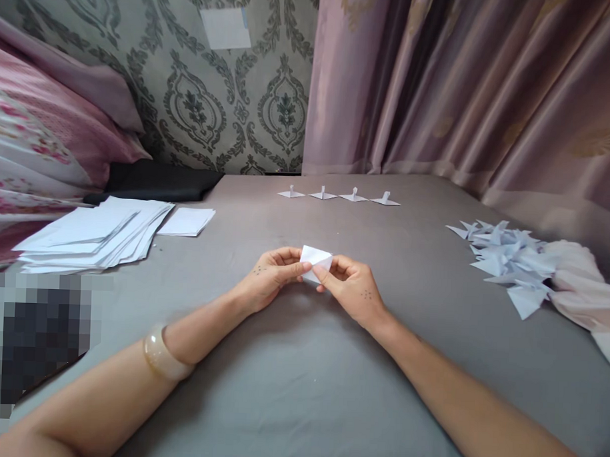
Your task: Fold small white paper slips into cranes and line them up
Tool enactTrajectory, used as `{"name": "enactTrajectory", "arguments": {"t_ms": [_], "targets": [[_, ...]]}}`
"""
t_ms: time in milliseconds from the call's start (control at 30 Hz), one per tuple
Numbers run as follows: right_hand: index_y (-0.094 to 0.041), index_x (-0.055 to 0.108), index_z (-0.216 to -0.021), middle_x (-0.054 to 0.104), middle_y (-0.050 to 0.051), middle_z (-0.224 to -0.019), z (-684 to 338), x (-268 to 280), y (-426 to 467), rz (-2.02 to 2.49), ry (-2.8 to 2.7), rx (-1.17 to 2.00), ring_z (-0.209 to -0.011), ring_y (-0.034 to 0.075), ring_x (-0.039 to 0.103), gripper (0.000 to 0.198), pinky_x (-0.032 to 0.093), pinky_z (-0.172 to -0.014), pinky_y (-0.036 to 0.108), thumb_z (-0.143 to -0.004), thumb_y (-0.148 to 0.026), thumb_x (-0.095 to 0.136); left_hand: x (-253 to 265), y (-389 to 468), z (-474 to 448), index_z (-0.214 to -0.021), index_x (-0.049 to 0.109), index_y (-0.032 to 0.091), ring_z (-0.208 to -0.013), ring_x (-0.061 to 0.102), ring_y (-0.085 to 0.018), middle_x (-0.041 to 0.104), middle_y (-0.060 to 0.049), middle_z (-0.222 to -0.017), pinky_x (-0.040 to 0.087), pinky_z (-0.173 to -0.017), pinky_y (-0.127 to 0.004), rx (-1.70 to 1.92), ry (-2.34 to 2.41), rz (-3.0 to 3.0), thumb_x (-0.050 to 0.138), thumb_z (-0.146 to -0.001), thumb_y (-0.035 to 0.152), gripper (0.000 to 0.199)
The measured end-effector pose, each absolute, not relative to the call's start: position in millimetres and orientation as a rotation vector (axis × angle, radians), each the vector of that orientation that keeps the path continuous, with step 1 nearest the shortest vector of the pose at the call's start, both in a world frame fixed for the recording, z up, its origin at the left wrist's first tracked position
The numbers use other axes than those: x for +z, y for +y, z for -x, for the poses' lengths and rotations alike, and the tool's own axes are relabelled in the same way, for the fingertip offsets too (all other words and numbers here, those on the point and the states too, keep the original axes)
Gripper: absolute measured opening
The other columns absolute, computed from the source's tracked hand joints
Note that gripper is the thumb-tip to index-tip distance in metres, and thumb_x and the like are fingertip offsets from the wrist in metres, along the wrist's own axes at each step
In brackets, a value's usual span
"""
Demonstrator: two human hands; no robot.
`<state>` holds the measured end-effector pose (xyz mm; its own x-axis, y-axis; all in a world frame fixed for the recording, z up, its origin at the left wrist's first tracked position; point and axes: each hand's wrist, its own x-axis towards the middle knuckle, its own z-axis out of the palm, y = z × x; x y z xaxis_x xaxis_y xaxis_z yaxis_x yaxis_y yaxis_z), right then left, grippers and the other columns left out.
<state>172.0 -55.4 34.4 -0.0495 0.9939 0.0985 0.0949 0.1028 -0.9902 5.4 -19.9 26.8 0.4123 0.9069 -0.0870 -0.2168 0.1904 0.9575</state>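
A small folded piece of white paper is held up between both hands near the middle of the view. My left hand pinches its left side, with the thumb across the front. My right hand is closed on the right side, its thumb pressing on the paper's face close to the left thumb. The fingers behind the paper are partly hidden. A pale bangle circles my left forearm.
Several folded paper figures stand in a row at the back. White paper sheets and a smaller stack lie left, near a black cloth. At right, folded paper pieces are heaped beside pale fabric.
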Motion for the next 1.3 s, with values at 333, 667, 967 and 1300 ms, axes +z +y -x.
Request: {"name": "enactTrajectory", "arguments": {"t_ms": [333,667,967,1300], "targets": [[-0.018,0.074,-0.078,0.069,0.003,-0.069,-178,31,-52,1.3,-1.33,1.157,-0.064,0.015,0.061,0.029,0.049,-0.062,0.028,-0.074,-0.045,0.064,20,-15,-4,-0.087,0.068,0.013,-0.075,0.065,-0.013,0.071,-0.005,-0.088,0.048,-0.07,-0.025,0.945,0.817,-0.989,0.079,-0.067,0.024,0.024],[-0.018,0.066,-0.067,0.064,0.001,-0.065,-179,27,-51,1.363,-1.401,0.899,-0.06,0.013,0.055,0.025,0.042,-0.059,0.026,-0.072,-0.042,0.068,26,-17,-5,-0.098,0.066,0.013,-0.096,0.064,-0.019,0.068,-0.01,-0.101,0.052,-0.085,-0.033,0.937,0.789,-0.923,0.071,-0.078,0.036,0.03],[-0.02,0.063,-0.061,0.058,-0.002,-0.061,-182,28,-51,1.288,-1.572,0.826,-0.055,0.011,0.047,0.026,0.038,-0.055,0.025,-0.07,-0.042,0.073,29,-21,-4,-0.097,0.067,0.013,-0.096,0.063,-0.021,0.066,-0.012,-0.105,0.051,-0.089,-0.036,0.866,0.711,-0.9,0.072,-0.077,0.03,0.027],[-0.017,0.07,-0.077,0.063,0.001,-0.061,-192,28,-37,1.271,-1.16,1.002,-0.055,0.012,0.055,0.033,0.042,-0.051,0.024,-0.066,-0.048,0.074,23,-21,0,-0.086,0.073,0.011,-0.065,0.058,-0.012,0.068,-0.007,-0.077,0.041,-0.06,-0.023,0.751,0.824,-1.06,0.071,-0.076,0.042,0.032]]}}
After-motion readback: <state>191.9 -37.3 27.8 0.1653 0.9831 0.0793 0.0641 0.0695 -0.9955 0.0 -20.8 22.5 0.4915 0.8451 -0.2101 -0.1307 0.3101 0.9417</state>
